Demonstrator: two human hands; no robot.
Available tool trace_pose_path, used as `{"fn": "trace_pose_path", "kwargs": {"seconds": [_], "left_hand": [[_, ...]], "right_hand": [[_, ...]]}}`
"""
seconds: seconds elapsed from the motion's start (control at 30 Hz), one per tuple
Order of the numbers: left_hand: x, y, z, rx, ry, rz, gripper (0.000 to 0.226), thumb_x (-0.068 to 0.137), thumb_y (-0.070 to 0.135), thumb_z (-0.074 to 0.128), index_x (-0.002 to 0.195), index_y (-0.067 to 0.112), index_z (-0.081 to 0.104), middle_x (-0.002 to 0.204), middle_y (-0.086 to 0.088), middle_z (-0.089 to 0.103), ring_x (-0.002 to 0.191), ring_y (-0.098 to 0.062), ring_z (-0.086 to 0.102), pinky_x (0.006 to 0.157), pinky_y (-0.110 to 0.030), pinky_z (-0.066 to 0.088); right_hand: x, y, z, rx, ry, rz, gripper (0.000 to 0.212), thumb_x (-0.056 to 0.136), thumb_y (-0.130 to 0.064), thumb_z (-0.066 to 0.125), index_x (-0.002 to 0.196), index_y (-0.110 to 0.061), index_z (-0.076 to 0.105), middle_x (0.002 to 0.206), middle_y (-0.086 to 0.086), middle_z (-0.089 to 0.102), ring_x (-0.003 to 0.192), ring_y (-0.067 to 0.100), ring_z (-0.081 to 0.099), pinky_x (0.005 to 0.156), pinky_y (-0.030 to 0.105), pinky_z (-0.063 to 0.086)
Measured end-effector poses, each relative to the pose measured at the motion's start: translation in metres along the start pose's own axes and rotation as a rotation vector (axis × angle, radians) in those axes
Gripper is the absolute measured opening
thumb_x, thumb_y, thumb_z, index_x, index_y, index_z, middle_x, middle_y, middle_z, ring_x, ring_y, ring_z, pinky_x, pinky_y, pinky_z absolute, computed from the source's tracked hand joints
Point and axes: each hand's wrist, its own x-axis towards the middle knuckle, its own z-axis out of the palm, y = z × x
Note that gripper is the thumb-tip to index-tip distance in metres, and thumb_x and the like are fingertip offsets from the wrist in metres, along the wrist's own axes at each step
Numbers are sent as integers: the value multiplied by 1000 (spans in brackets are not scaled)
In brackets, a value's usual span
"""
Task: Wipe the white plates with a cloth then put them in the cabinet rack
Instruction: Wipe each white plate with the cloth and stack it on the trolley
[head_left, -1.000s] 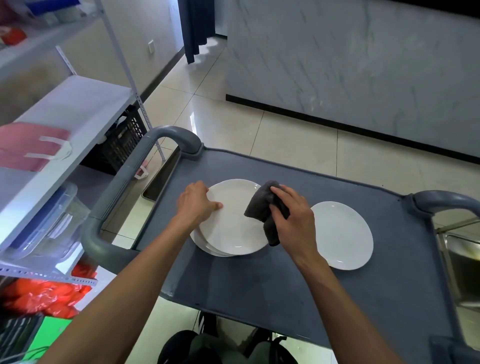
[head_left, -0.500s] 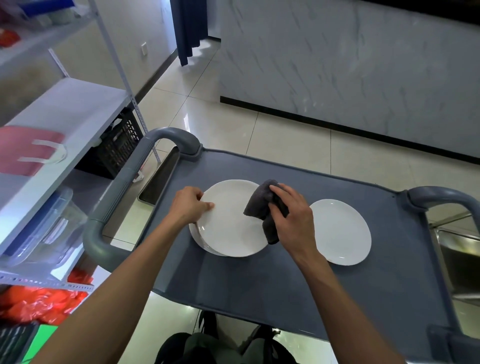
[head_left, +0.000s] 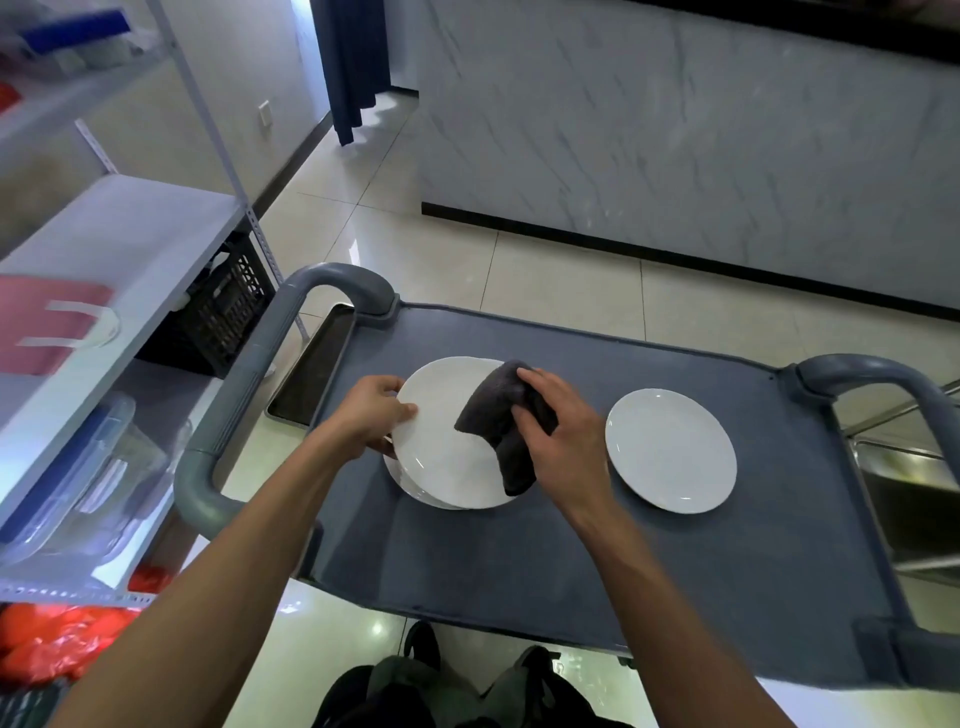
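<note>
A grey cart top (head_left: 571, 545) fills the lower middle of the frame, standing on glossy cream floor tiles (head_left: 519, 270) before a marbled white counter front (head_left: 675, 130) at upper right. Metal shelving (head_left: 119, 234) runs down the left edge. At centre, the left hand (head_left: 371, 415) pinches the rim of the top plate (head_left: 441, 452) of a small stack; the right hand (head_left: 561, 447) grips a dark cloth (head_left: 493, 415) against it. A single plate (head_left: 670, 449) lies to the right. No writing is legible.
</note>
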Motion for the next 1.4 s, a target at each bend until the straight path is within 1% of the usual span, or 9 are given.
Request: {"fn": "trace_pose_path", "kwargs": {"seconds": [0.13,0.23,0.37,0.53,0.6,0.8,1.0,1.2,1.4], "left_hand": [[-2,-4,0,-130,1,-19,15,97,3,61,103,15,65,104,-19,70,82,-35,69,65,-53,62],[-6,-1,6,-201,5,7,17,96,2,61,101,17,66,106,-17,70,81,-34,69,59,-46,61],[-12,20,24,-258,-33,78,22,96,0,60,93,21,66,95,-12,70,78,-32,68,62,-49,62],[-15,35,52,-313,-30,110,23,94,-1,61,112,12,67,94,-16,72,71,-27,69,52,-40,58],[-15,40,64,-334,-22,123,25,93,-1,62,114,10,68,91,-13,73,71,-25,71,52,-39,58],[-27,66,112,-390,8,158,24,94,-2,59,111,13,70,93,-12,73,78,-25,71,53,-35,58],[-33,92,151,-393,39,236,26,93,1,59,95,20,76,86,-5,77,84,-26,75,73,-40,63],[-36,102,166,-490,51,214,24,95,-2,58,111,8,72,95,-10,76,77,-23,71,57,-33,57],[-41,106,170,-469,41,227,26,94,-2,60,110,13,74,90,-6,77,68,-18,71,60,-43,62]], "right_hand": [[-2,-7,-9,123,36,103,41,92,-6,69,130,-22,67,128,-13,67,119,1,59,107,30,46],[-2,-5,-11,133,51,89,39,93,-7,68,128,-23,69,128,-12,67,119,3,60,107,31,46],[-2,7,-4,-106,45,-34,38,93,-15,65,131,-21,68,139,-2,61,127,20,55,109,45,44],[-3,22,-16,-578,-91,-56,61,93,-48,39,149,-28,48,162,4,35,147,30,32,117,54,29],[-7,34,-25,-573,-136,-28,63,93,-45,42,154,-29,42,164,4,30,148,29,30,118,52,30],[-18,55,-51,-533,-23,-30,55,92,-36,52,145,-22,54,150,7,50,134,31,47,110,52,40],[-22,52,-56,-440,-4,-123,54,93,-35,51,145,-23,53,154,6,46,142,30,40,115,51,34],[-12,77,-94,-500,56,-271,49,86,-30,59,135,-22,64,149,9,53,140,33,44,114,55,35],[6,108,-137,-562,125,-152,51,91,-31,58,142,-23,58,153,8,48,144,31,38,115,54,33]]}}
